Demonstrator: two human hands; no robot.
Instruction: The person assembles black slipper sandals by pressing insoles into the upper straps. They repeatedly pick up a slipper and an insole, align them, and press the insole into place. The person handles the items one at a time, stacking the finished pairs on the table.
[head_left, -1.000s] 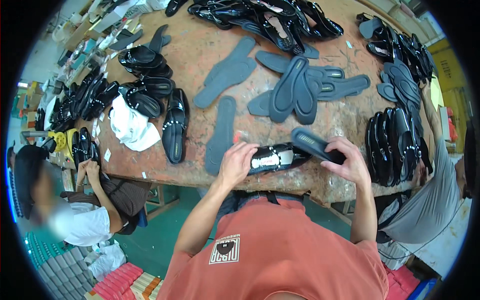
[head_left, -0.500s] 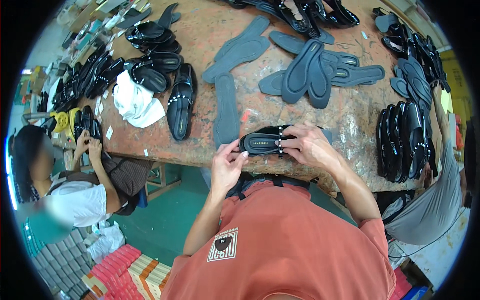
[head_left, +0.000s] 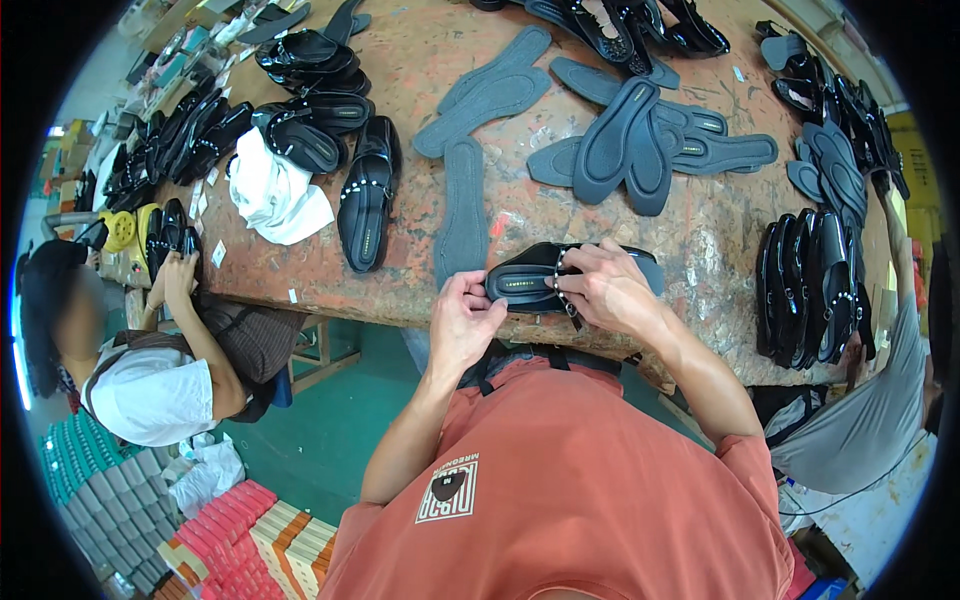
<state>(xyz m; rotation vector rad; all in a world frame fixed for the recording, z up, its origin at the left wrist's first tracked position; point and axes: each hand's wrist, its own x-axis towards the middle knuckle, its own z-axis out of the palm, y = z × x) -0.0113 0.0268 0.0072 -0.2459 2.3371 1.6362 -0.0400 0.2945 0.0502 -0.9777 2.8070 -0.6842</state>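
Note:
A black patent shoe (head_left: 520,288) with a grey insole and a pearl-studded strap lies sideways at the table's front edge, between my hands. My left hand (head_left: 462,320) pinches its heel end, with thumb and fingers at the rim. Over the front half, my right hand (head_left: 608,288) is curled around the studded strap, its fingers partly inside the shoe. That hand hides much of the toe end. A loose grey insole (head_left: 462,215) rests just beyond my left hand. Farther back, several more insoles (head_left: 625,150) overlap in a pile.
One finished-looking black shoe (head_left: 368,200) lies left of the insoles, next to a white cloth (head_left: 270,195). Black shoes stand in a row (head_left: 810,285) at the right. A seated person (head_left: 160,370) works at the left; another person's grey sleeve (head_left: 850,410) shows at the right.
My hands stay on the shoe; the right fingers have shifted slightly around the strap. The whole view has moved a little. The person at the left has leaned slightly.

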